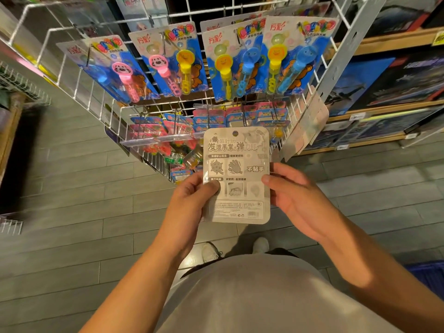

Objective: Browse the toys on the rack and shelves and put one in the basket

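**Reading the back of a toy pack before choosing**

A shop aisle with a grey plank floor (72, 179) runs under a white wire display rack (79, 75), and wooden shelves of dark boxed sets (389, 75) stand to the right. On the rack's upper hooks hang blue blister cards of bubble wands (230, 66) in pink, yellow and blue; smaller pink and blue carded toys (177, 131) crowd the lower hooks.

In front of the lower row the person holds a flat grey printed toy card (236, 174), its back side up, showing text, small diagrams and a barcode. The left hand (192, 200) pinches the card's lower left edge, thumb on the face. The right hand (295, 195) grips the right edge, thumb on the front, fingers behind.

This looks like the browsing step: one toy is off the rack and under inspection. A dark blue basket (425, 272) shows only as a corner at the lower right, near the floor. If this toy is chosen, the next move calls for carrying it down and right to that basket.
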